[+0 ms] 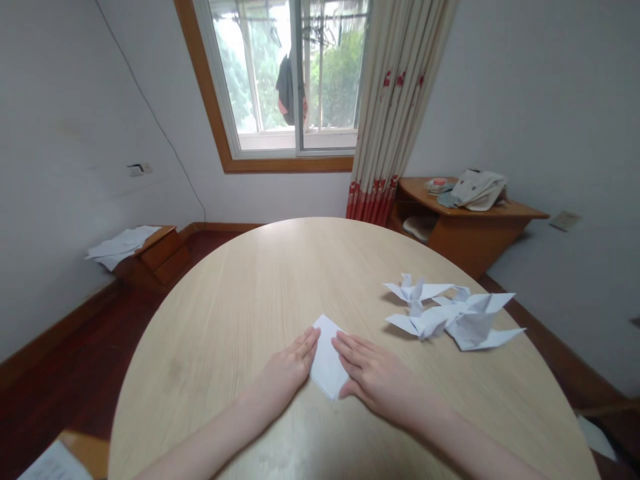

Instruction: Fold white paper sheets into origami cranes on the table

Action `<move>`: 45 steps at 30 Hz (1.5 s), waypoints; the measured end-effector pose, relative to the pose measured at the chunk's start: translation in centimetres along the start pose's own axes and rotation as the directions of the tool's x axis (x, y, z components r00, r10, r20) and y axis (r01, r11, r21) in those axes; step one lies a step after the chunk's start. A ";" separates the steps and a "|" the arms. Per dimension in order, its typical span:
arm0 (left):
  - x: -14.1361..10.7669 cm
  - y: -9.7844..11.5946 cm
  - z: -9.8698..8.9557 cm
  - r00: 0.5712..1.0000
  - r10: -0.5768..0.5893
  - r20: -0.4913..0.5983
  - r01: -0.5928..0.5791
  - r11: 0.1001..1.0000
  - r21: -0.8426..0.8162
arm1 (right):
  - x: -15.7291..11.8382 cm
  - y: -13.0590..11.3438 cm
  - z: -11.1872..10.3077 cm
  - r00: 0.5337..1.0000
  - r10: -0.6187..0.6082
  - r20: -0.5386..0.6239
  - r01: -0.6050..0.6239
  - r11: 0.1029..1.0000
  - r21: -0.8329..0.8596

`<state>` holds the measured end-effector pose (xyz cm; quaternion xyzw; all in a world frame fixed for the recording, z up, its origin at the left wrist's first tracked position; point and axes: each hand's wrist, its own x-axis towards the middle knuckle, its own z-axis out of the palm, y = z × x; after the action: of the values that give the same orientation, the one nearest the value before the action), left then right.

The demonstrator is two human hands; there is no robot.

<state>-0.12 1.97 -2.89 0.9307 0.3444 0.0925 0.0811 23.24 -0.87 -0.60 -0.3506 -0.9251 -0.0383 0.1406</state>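
Observation:
A folded sheet of white paper (329, 363), diamond-like in outline, lies flat on the round wooden table (225, 313). My left hand (299, 357) rests along its left edge, fingers stretched out and close together, with the fingertips on the paper. On the opposite side, my right hand (367, 370) lies with its fingers extended over the right edge and its thumb near the lower right corner. Neither hand grasps the paper; both press or touch it from above. To the right stand several folded white paper cranes (470, 317), grouped close together with their wings spread.
Beyond the table's right rim stands a wooden desk (450, 233) with a cloth bag (480, 190) on it. A low cabinet (163, 257) at left carries papers. A curtain (390, 113) hangs beside the window (295, 80). More paper (55, 463) shows at lower left.

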 end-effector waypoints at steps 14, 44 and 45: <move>0.0 0.6 -2.6 0.989 -0.061 0.133 0.102 0.937 -0.335 | 0.7 1.7 0.0 0.997 0.034 0.073 -0.055 0.952 0.300; -0.2 1.1 -1.7 0.981 0.129 -0.145 -0.117 0.989 0.086 | 0.3 1.1 0.6 0.988 0.071 -0.137 -0.017 0.934 0.356; -0.1 1.1 -1.6 0.982 0.116 -0.151 -0.103 0.991 0.090 | 0.3 1.0 0.6 0.987 0.077 -0.141 -0.023 0.935 0.354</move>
<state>0.13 1.18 -1.16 0.9407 0.3014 0.1552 0.0106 23.56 0.15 -1.10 -0.3393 -0.8944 0.1042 0.2723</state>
